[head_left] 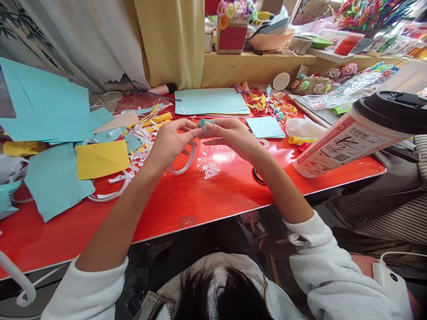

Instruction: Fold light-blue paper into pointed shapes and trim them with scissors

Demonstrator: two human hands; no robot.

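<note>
A small folded piece of blue paper (206, 122) is pinched between the fingertips of both hands above the red table (213, 195). My left hand (175, 140) grips it from the left and my right hand (231, 133) from the right. Below the hands lies a roll of tape (183, 162), with a little heap of white paper bits (211, 170) beside it. A stack of large blue sheets (211, 101) sits just behind the hands, and smaller blue squares (266, 127) lie to the right.
Blue sheets, a yellow sheet (102, 159) and paper scraps cover the left side. A tall lidded cup (347, 138) stands tilted in view at the right. Colourful scraps (271, 104) lie at the back; crafts and bowls fill the ledge.
</note>
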